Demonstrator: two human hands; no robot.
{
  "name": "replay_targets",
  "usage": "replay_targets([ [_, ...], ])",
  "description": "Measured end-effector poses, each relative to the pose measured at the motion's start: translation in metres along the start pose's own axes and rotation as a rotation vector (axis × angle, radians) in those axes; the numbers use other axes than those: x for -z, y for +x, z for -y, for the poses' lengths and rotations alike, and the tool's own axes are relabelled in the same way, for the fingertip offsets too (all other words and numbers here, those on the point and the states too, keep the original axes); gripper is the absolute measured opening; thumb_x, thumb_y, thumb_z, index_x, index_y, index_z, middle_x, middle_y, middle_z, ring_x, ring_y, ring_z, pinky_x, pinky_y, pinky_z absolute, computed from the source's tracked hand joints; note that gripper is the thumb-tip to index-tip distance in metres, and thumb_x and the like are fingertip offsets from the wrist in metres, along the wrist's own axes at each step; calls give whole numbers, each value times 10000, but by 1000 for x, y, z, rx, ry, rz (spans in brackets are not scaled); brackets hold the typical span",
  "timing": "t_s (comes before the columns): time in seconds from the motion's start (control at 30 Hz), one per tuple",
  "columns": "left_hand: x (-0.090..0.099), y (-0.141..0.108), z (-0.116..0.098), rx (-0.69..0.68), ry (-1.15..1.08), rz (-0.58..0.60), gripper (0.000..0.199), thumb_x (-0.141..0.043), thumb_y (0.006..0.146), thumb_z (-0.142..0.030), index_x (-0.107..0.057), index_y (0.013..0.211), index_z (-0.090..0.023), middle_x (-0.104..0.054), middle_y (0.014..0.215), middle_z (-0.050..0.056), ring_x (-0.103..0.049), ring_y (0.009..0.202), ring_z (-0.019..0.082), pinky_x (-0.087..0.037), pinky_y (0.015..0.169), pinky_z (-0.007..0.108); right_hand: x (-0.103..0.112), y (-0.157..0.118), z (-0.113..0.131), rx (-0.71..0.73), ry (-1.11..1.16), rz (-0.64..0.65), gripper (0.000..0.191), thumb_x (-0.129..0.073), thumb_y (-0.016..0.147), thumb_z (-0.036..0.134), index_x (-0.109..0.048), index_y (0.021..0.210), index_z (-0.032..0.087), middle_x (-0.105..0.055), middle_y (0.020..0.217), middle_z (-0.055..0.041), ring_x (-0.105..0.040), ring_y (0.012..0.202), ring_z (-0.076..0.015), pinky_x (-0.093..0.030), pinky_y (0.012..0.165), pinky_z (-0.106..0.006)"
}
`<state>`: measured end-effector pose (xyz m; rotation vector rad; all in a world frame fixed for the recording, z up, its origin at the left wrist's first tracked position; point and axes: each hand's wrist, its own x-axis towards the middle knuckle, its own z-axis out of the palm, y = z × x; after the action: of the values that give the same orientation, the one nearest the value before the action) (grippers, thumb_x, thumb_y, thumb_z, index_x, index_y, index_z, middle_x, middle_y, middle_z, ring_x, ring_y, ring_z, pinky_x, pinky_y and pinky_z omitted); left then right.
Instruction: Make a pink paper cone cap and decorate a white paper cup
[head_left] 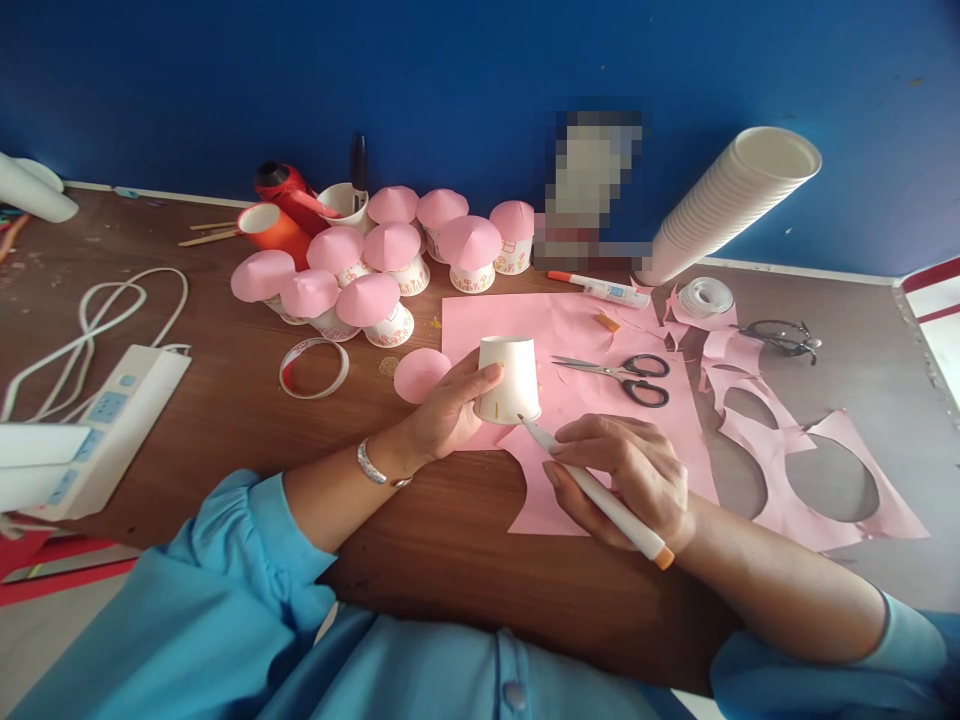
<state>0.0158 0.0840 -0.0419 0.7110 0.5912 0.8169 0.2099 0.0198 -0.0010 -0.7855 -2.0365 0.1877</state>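
Cup [517,375], one, white, its narrow end up, is just right of the left hand [448,412], whose fingers grip its side. The right hand [637,470] closes around one pen [630,527], slanting forward and leftward to the cup's lower edge. Ahead-left of both hands' fingers stand nine pink-topped cups [392,248]; ahead of the right fingers lies one pair of scissors [611,371].
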Motion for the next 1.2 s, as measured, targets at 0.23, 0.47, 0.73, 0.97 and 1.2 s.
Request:
replay_targets([
  [0.23, 0, 0, -1, -5, 26, 53, 457, -731, 883, -487, -689, 1219, -180, -723, 1186, 125, -676, 1059, 304, -519, 874, 409, 3, 3, 1, -22, -45, 20, 169, -640, 884, 79, -577, 961, 215, -685, 705, -3, -663, 566, -145, -562, 513, -256],
  [0.47, 1, 0, 1, -10, 49, 19, 468, -750, 862, -501, -704, 1206, -187, -712, 1078, 98, -650, 1028, 283, -509, 874, 403, 1, 2, 0, -16, -59, 8, 179, -638, 885, 70, -561, 974, 205, -678, 704, -15, -647, 558, -139, -561, 513, -254],
  [0.73, 3, -1, 1, -3, 57, 37, 449, -729, 885, -489, -698, 1224, -197, -710, 1088, 99, -653, 1000, 270, -511, 871, 399, 2, 2, -1, -22, -55, -3, 196, -657, 861, 63, -588, 966, 213, -685, 717, -5, -661, 563, -146, -572, 521, -254],
  [0.97, 4, -1, 2, 1, 53, 41, 462, -733, 880, -484, -692, 1239, -197, -711, 1099, 104, -660, 1004, 280, -517, 876, 413, 1, 2, -1, -24, -78, 1, 165, -647, 877, 72, -580, 947, 206, -690, 714, -17, -667, 566, -145, -564, 520, -253],
  [1.2, 3, 1, 2, -7, 25, 37, 469, -763, 852, -485, -695, 1222, -204, -716, 1091, 101, -665, 988, 279, -512, 851, 407, 2, 1, 2, -36, -56, 24, 185, -643, 873, 63, -557, 945, 210, -669, 678, 8, -674, 562, -148, -536, 506, -252],
])
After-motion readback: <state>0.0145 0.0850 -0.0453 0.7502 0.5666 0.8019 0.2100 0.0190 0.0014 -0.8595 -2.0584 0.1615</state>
